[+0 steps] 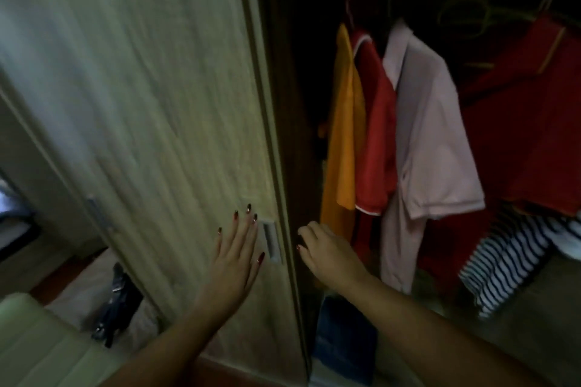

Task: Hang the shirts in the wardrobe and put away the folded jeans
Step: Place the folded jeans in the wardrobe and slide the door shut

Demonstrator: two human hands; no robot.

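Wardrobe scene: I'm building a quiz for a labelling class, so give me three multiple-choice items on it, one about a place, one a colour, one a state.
1. Where does the left hand rest?
A. flat on the sliding door, beside its recessed handle
B. on the rail
C. on the jeans

2. What colour is the leftmost hanging shirt?
A. pink
B. yellow
C. striped

3. What state is the wardrobe in?
A. fully shut
B. door removed
C. partly open

Answers: 1 A, the palm lies flat on the panel. 2 B, the yellow shirt hangs left of the red shirt and the pink shirt. 3 C, the hanging clothes show past the door edge.

Head view, downward, near wardrobe door (pixel 157 135)
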